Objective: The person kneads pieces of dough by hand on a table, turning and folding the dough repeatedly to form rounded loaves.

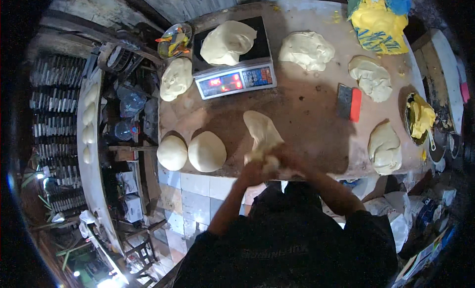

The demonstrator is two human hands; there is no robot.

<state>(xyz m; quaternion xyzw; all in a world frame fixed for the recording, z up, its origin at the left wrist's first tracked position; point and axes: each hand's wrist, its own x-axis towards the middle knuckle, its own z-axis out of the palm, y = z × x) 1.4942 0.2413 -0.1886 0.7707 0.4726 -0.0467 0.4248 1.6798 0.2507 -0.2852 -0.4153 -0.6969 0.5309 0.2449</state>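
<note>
At the table's near edge, a pale piece of dough stretches away from my hands like a tongue, its near end bunched up between them. My left hand is closed around that bunched end. From the other side my right hand grips the same dough, its fingers partly smeared by motion. Two smooth round dough balls, a larger one and a smaller one, sit side by side left of my left hand.
A digital scale carries a dough lump. More dough lumps lie around the table. A red-handled dough scraper rests right of centre. Yellow fat fills a bowl and a wrapper. Shaped dough lines a board at left.
</note>
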